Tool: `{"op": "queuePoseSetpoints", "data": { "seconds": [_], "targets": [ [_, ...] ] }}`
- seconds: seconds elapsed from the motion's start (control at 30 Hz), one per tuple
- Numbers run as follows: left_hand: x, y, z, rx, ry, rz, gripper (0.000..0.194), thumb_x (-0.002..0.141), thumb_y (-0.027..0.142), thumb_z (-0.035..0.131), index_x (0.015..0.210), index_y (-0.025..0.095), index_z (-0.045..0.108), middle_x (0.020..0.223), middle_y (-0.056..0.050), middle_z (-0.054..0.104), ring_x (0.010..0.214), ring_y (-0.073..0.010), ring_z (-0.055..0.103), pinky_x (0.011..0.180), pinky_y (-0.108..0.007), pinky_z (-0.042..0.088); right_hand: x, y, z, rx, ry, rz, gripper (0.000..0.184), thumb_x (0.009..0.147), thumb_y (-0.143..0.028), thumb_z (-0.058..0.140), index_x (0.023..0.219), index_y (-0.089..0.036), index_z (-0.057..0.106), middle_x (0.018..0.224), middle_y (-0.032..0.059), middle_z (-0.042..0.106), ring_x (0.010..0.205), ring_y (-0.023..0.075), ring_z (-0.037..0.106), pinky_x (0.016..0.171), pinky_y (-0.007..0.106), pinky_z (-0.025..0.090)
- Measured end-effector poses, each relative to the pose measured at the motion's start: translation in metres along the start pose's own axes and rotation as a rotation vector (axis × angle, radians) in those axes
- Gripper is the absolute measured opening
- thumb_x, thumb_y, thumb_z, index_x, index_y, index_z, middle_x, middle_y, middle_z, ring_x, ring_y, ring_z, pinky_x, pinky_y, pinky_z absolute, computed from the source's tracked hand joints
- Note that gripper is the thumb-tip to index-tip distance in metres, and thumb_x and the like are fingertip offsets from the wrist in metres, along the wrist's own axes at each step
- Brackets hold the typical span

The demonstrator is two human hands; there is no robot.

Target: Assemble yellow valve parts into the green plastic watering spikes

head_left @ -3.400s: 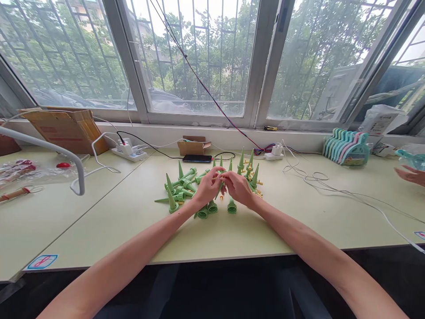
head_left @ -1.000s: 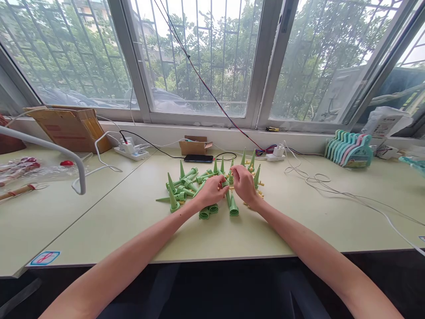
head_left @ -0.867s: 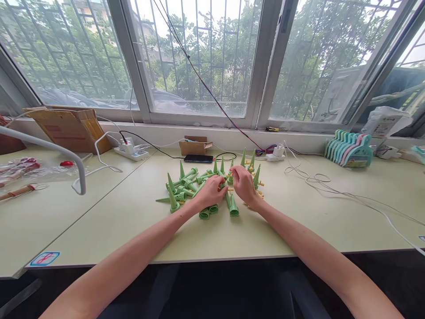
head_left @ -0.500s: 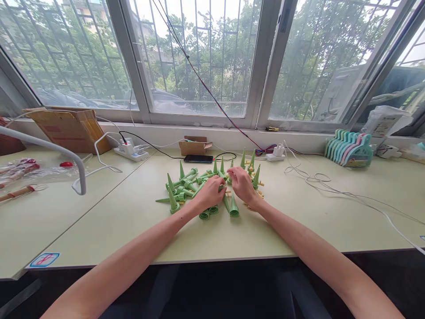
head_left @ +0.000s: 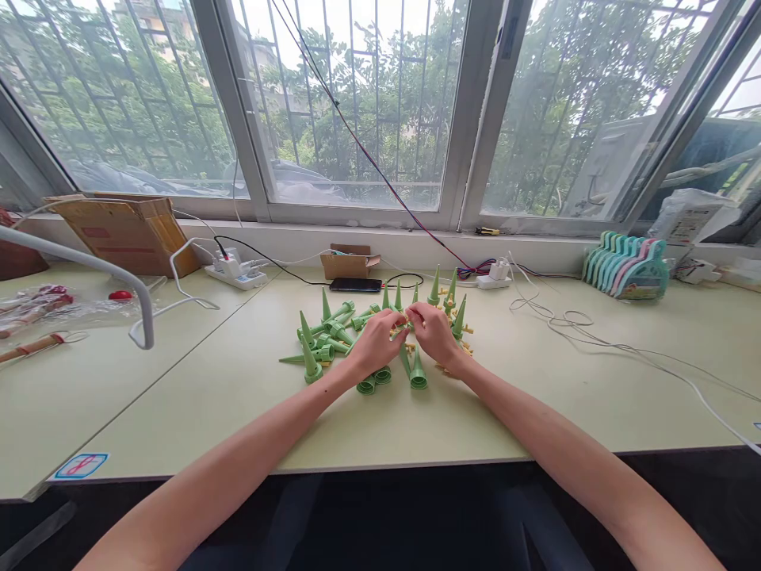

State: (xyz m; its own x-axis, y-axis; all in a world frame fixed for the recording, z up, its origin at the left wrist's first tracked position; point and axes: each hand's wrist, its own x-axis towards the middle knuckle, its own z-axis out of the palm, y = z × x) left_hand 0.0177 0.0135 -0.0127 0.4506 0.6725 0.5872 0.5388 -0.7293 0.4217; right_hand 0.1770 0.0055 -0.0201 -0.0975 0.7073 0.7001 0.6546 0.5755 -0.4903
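Several green plastic cone spikes lie and stand in a heap on the pale green table. My left hand and my right hand meet over the heap, fingers pinched together on a green spike with a small yellow piece between the fingertips. More upright spikes and small yellow pieces stand just behind and right of my right hand. Three spikes lie below my hands with their open ends toward me.
A black phone and a small cardboard box lie behind the heap. A power strip, white cables, a large cardboard box, a white lamp arm and stacked teal items ring the table.
My hands moved slightly up and toward the window, staying together over the heap. A person's hand at the far right edge is gone from view.
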Motion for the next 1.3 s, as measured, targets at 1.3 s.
{"op": "queuePoseSetpoints", "data": {
  "seconds": [1.3],
  "targets": [
    [0.0020,-0.0079,-0.0002,0.011,-0.097,-0.098,0.009,0.084,0.024,0.055,0.086,0.019,0.062,0.076,-0.002,0.068,0.069,-0.0178,0.062,0.069,-0.030,0.048,-0.0021,0.0001,0.0004,-0.037,0.035,0.028,0.015,0.093,-0.022,0.041,0.092,-0.018,0.055,0.089,0.0068,0.061,0.078,0.0183,0.056,0.071,0.028,0.041]
  ]
}}
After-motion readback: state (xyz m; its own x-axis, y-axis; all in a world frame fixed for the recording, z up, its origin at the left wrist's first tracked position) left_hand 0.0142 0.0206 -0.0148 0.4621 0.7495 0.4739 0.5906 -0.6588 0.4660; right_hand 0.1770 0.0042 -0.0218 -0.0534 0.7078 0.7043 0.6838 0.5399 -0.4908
